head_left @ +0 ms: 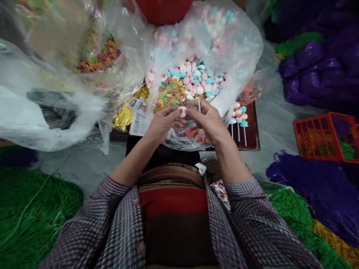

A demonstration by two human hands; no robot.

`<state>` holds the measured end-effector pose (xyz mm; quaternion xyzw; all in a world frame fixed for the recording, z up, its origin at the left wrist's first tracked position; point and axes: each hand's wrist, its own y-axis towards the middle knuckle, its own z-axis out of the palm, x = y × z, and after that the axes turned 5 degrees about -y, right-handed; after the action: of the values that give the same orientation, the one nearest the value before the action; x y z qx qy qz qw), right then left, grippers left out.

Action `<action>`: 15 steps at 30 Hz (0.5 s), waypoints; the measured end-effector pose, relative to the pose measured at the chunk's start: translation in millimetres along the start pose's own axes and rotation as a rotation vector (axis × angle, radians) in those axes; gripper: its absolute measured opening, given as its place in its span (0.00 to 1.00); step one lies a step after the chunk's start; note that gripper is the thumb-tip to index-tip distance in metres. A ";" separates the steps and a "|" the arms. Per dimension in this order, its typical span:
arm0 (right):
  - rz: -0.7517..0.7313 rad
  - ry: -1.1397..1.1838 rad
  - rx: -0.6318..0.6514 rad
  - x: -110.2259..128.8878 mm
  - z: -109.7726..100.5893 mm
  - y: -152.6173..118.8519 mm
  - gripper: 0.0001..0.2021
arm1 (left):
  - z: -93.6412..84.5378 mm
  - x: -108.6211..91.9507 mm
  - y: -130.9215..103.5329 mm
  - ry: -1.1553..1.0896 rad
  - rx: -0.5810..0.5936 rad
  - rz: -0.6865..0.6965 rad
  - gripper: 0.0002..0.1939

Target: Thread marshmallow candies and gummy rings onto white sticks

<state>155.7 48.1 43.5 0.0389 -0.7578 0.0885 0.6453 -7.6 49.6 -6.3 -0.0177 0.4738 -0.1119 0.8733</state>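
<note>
Between my two hands is a pink marshmallow-like candy (183, 111). My left hand (162, 121) pinches it from the left with thumb and fingers. My right hand (209, 120) is closed, its thumb reaching toward the candy's right side, and a thin white stick (199, 105) stands up between its fingers. Just beyond my hands lie small ring-shaped gummies (168, 93) and a heap of pink, white and blue candies (196, 76) in a clear plastic bag (246, 41). More reddish rings (192, 133) show in plastic below my hands.
Candy-topped sticks (238, 121) lie at the right on the dark table (254, 130). Gold twist ties (123, 116) sit at the left beside a large bag of gummy rings (101, 56). A red container (165, 9) stands at the back. An orange crate (316, 136) is on the floor.
</note>
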 end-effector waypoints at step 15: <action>-0.001 0.078 0.011 -1.9 9.4 -18.5 0.23 | 1.2 -10.0 1.9 -0.082 -0.160 0.186 0.19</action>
<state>150.1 28.2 41.7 0.0395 -0.7317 0.0938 0.6740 -11.5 53.6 2.3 -0.0476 0.4445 0.0085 0.8945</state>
